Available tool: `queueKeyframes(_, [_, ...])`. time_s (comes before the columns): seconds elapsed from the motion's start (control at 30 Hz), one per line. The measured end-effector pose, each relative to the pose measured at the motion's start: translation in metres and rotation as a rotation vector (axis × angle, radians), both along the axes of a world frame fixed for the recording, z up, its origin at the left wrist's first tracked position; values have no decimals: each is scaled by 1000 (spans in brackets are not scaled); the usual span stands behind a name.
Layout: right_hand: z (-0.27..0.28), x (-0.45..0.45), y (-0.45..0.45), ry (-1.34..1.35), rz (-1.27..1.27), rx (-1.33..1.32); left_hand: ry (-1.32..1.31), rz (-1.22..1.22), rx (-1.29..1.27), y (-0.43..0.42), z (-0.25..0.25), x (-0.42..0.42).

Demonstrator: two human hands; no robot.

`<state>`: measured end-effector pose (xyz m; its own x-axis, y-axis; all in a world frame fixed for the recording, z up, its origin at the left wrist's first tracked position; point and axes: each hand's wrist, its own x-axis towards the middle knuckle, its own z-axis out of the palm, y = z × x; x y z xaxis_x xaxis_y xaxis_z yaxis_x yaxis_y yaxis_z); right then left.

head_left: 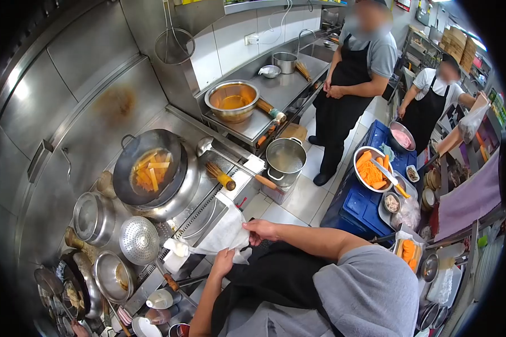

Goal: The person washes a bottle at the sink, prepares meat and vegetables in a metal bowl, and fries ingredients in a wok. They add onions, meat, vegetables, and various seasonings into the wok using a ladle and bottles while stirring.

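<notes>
A white cloth (224,229) stretches between my two hands and the front edge of the stove. My right hand (260,231) pinches its right edge. Lower down, my left hand (224,263) grips the bottom of the same cloth. Beyond the cloth, a black wok (123,188) sits on the burner, with orange and pale strips (152,168) in liquid inside it. A ladle (205,146) with a wooden handle lies across the stove's right side. Beside it rests a bamboo brush (225,178) with a yellow-wrapped end.
A perforated skimmer (139,240), a metal pot (93,216) and a strainer bowl (112,275) crowd the stove's left. A steel basin (232,96) stands on the back counter; a stockpot (287,160) stands below. Two other people stand ahead, near a bowl of shredded carrot (368,177) on blue bins (348,202).
</notes>
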<state>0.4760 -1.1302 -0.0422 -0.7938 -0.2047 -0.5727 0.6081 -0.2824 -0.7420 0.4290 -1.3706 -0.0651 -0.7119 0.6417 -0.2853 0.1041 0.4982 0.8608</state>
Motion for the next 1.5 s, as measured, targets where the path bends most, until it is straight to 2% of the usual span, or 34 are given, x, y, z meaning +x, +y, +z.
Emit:
queueKeyframes(0.13, [-17, 1, -18, -15, 231, 81, -47, -21, -133, -23, -8, 8])
queueKeyframes(0.2, [-18, 2, -21, 8, 299, 75, -175, 90, -97, -27, -4, 15])
queueKeyframes(0.3, [-16, 7, -12, 112, 409, 37, -182, 162, -50, -17, 17, 29])
queueKeyframes(0.33, [-21, 9, -3, 117, 433, 32, -180, 187, -52, -15, 11, 34])
queueKeyframes(0.4, [-35, 16, 19, 244, 510, 118, -365, 380, 127, -12, -18, 46])
queueKeyframes(0.43, [-55, 21, 35, 304, 493, 146, -417, 465, 117, -9, -31, 53])
queueKeyframes(0.47, [-70, 25, 56, 351, 515, 161, -409, 453, 51, -13, -51, 59])
queueKeyframes(0.5, [-92, 33, 78, 319, 447, 165, -360, 511, -5, -21, -95, 69])
queueKeyframes(0.53, [-118, 42, 103, 320, 428, 308, -314, 566, -65, -31, -127, 88])
queueKeyframes(0.57, [-134, 53, 134, 511, 504, 679, -324, 621, -69, -38, -127, 108])
queueKeyframes(0.6, [-226, 70, 176, 822, 462, 904, -293, 434, -360, -43, -124, 125])
queueKeyframes(0.63, [-291, 92, 229, 981, 788, 1210, -270, 231, -642, -48, -122, 142])
queueKeyframes(0.67, [-374, 117, 273, 550, 753, 1209, -292, 271, -645, -55, -122, 165])
queueKeyframes(0.7, [-301, 142, 294, 342, 945, 1305, -360, 393, -568, -63, -124, 191])
queueKeyframes(0.73, [-315, 173, 330, 406, 1027, 1342, -421, 515, -490, -71, -124, 214])
queueKeyframes(0.77, [-314, 199, 361, 723, 1160, 1413, -469, 624, -475, -75, -122, 230])
queueKeyframes(0.8, [-278, 216, 369, 137, 901, 1045, -475, 657, -479, -74, -113, 246])
queueKeyframes(0.83, [-237, 232, 375, -341, 445, 800, -546, 858, -414, -72, -103, 264])
queueKeyframes(0.87, [-231, 248, 386, -400, 353, 796, -612, 1055, -342, -70, -97, 277])
queueKeyframes(0.9, [-229, 267, 395, -461, 257, 793, -678, 1093, -341, -74, -103, 291])
queueKeyframes(0.93, [-229, 277, 399, -456, 276, 793, -683, 1111, -341, -70, -103, 304])
queueKeyframes(1.0, [-232, 292, 410, -608, 244, 775, -687, 953, -472, -59, -108, 325])
queueKeyframes(1.07, [-259, 278, 410, -700, 441, 721, -626, 623, -629, -51, -120, 333])
queueKeyframes(1.1, [-299, 261, 405, 133, 751, 1023, -655, 661, -571, -40, -122, 332])
queueKeyframes(1.13, [-327, 247, 406, 1034, 985, 1198, -683, 697, -512, -29, -123, 327])
queueKeyframes(1.17, [-308, 205, 370, 521, 1044, 1073, -687, 698, -505, -22, -126, 320])
queueKeyframes(1.2, [-252, 163, 326, 43, 598, 699, -541, 580, -521, -18, -132, 310])
queueKeyframes(1.23, [-187, 134, 284, 65, 384, 500, -393, 462, -536, -13, -134, 299])
queueKeyframes(1.27, [-117, 105, 250, 252, 372, 382, -461, 555, -463, -5, -131, 287])
queueKeyframes(1.3, [-35, 85, 221, 281, 345, 80, -527, 648, -390, 5, -127, 272])
queueKeyframes(1.33, [23, 77, 199, 346, 304, -82, -497, 678, -362, 13, -124, 258])
queueKeyframes(1.4, [144, 74, 178, 555, 413, -357, -468, 734, -319, 22, -119, 233])
queueKeyframes(1.47, [238, 93, 174, 805, 576, -770, -466, 756, -308, 26, -125, 212])
queueKeyframes(1.5, [283, 107, 179, 902, 660, -797, -355, 729, -277, 26, -135, 202])
